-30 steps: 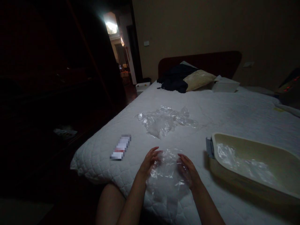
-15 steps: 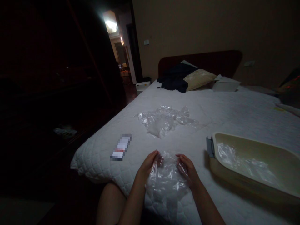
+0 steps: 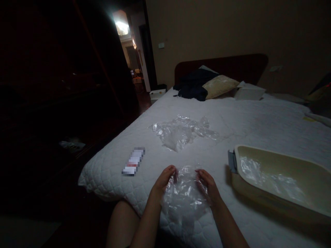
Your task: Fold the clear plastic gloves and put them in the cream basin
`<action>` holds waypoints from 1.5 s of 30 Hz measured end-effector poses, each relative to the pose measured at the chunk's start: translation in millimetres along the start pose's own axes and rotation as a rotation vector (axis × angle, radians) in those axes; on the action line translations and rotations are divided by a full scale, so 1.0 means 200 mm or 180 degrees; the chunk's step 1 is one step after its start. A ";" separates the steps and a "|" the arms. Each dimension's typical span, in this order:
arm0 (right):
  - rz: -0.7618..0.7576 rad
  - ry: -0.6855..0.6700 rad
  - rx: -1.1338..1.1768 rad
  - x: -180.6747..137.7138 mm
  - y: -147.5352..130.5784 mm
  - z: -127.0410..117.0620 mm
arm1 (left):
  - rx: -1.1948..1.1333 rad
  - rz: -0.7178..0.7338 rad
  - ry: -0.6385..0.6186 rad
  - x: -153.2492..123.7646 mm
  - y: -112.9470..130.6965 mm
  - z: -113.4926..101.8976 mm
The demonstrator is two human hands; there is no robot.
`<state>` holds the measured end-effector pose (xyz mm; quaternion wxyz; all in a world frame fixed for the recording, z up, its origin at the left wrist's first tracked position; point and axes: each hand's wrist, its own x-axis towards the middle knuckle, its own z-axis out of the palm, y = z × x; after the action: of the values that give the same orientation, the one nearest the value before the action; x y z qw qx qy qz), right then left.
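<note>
A crumpled clear plastic bag [image 3: 184,198] is pinched at its top corners by the left hand [image 3: 164,179] and right hand [image 3: 207,184] at the near edge of the white quilted bed [image 3: 258,127]; more clear bags [image 3: 181,132] lie unsorted beyond, others already placed in the cream plastic tub [image 3: 281,165] at right.

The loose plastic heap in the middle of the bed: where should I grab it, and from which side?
Pinch the plastic heap at its near tip, which points at you, coming from the near side just beyond the left hand. It lies flat and crumpled on the bed, so probably gather a raised fold.
</note>
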<state>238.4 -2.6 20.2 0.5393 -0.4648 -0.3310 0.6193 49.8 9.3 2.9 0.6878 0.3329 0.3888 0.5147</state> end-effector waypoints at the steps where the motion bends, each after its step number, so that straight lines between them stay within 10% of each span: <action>1: 0.0021 0.0011 0.0016 0.00 0.00 0.00 | 0.0039 0.0026 0.0028 0.00 0.00 0.00; 27: 0.0009 -0.0366 -0.0248 -0.05 -0.02 -0.11 | 0.0096 0.0018 0.0325 0.01 -0.02 0.02; 45: -0.0517 0.0540 -0.0753 0.08 0.01 -0.09 | -0.0073 0.0107 0.0705 -0.02 -0.01 0.05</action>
<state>255.3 11.3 8.2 0.5551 -0.5474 -0.3914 0.4890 57.9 4.1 7.4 0.6357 0.2726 0.4509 0.5642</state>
